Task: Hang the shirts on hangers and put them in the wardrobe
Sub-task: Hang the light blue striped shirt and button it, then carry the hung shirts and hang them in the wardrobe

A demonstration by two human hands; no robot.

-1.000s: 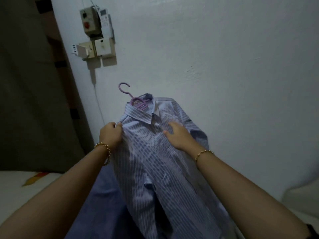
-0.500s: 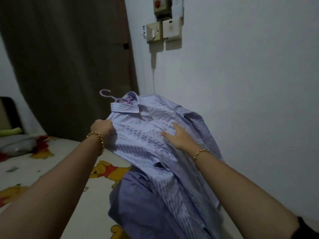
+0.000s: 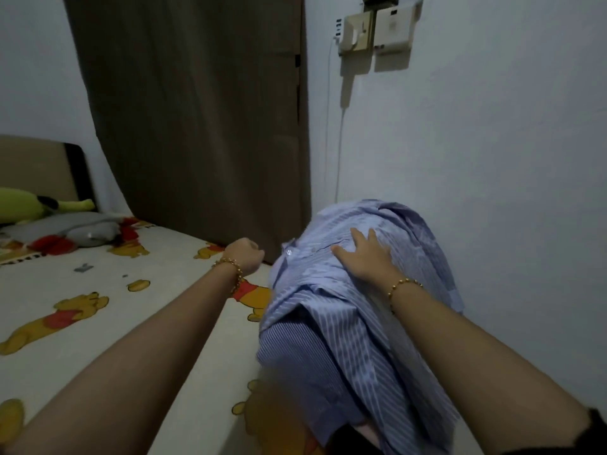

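My left hand (image 3: pixel 244 256) is sitting curled in a fist just left of the pale striped shirt (image 3: pixel 345 323), fingers turned away, so I cannot tell whether it is pinching anything. My right hand (image 3: pixel 363 254) is lying flat on the shirt's rumpled top, fingers spread. The shirt is draping in soft folds over a darker striped shirt (image 3: pixel 289 353), its hem blurring low in the frame, beside the cartoon-bear bedsheet (image 3: pixel 98 290).

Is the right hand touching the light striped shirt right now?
Touching. The head view shows the right hand lying flat, fingers spread, on the front of the light striped shirt.
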